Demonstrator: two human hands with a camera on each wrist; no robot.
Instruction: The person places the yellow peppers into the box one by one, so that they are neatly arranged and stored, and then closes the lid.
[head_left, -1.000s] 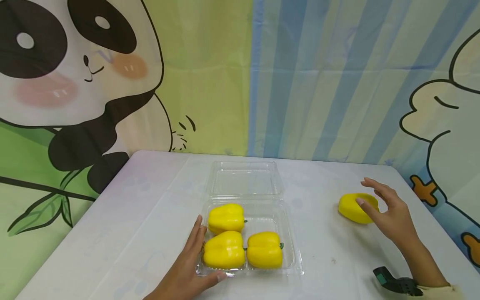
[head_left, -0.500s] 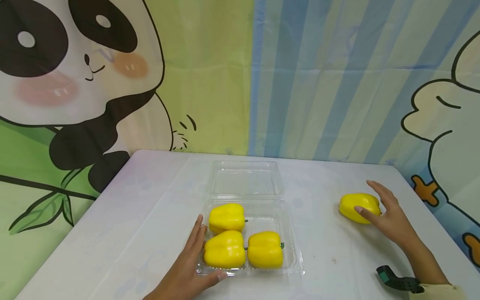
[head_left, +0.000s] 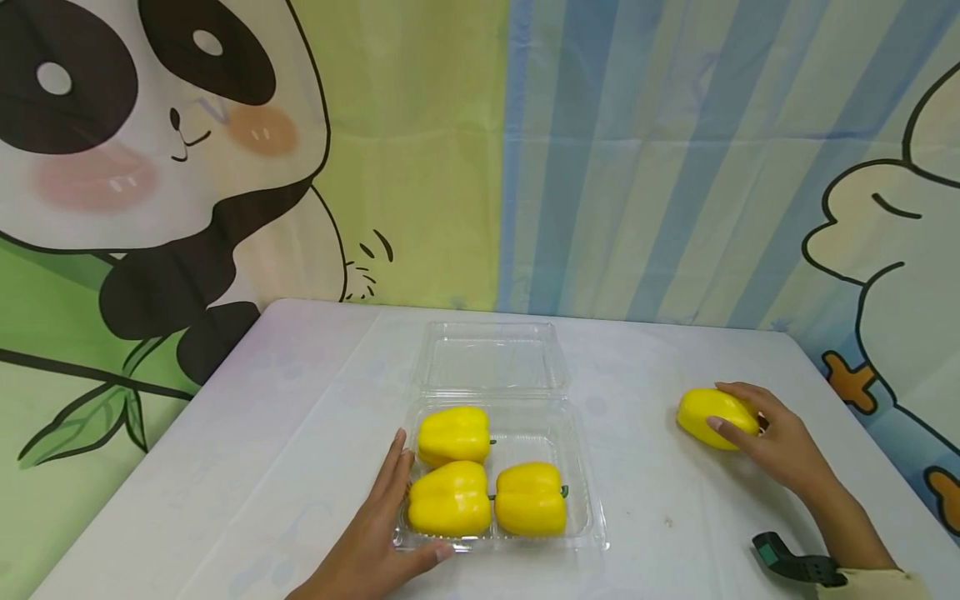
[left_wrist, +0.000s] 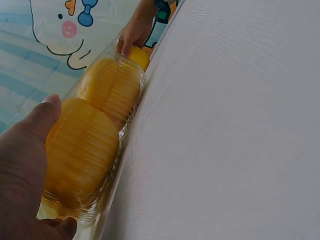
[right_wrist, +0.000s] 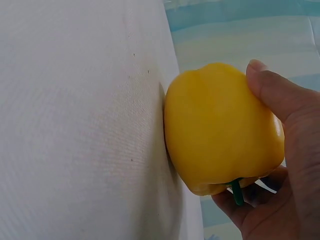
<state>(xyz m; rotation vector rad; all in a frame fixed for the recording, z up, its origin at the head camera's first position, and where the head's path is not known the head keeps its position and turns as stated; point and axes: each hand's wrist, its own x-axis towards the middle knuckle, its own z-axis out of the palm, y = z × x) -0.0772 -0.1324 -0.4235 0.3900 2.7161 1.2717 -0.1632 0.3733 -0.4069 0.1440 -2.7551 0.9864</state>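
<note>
On the right of the table lies a yellow bell pepper [head_left: 708, 415], and my right hand [head_left: 787, 446] grips it, thumb on the near side and fingers over the far side. In the right wrist view this bell pepper [right_wrist: 222, 130] shows its green stem and appears against the tabletop. A clear plastic clamshell box [head_left: 591, 508] holds three more yellow bell peppers, two stacked front to back at left [head_left: 453, 436] and one at front right [head_left: 530, 500]. Along the box's left side and front left corner rests my left hand [head_left: 367, 542], its fingers fairly straight.
The box's transparent lid [head_left: 491, 358] lies folded back behind it. A white cloth covers the table [head_left: 300, 467]. Behind stands a printed curtain [head_left: 420, 167] with a panda. A dark band [head_left: 798, 567] is at the right wrist.
My right hand has lowered its raised fingers onto the bell pepper at right and closed round it. My left hand and the box have stayed in place.
</note>
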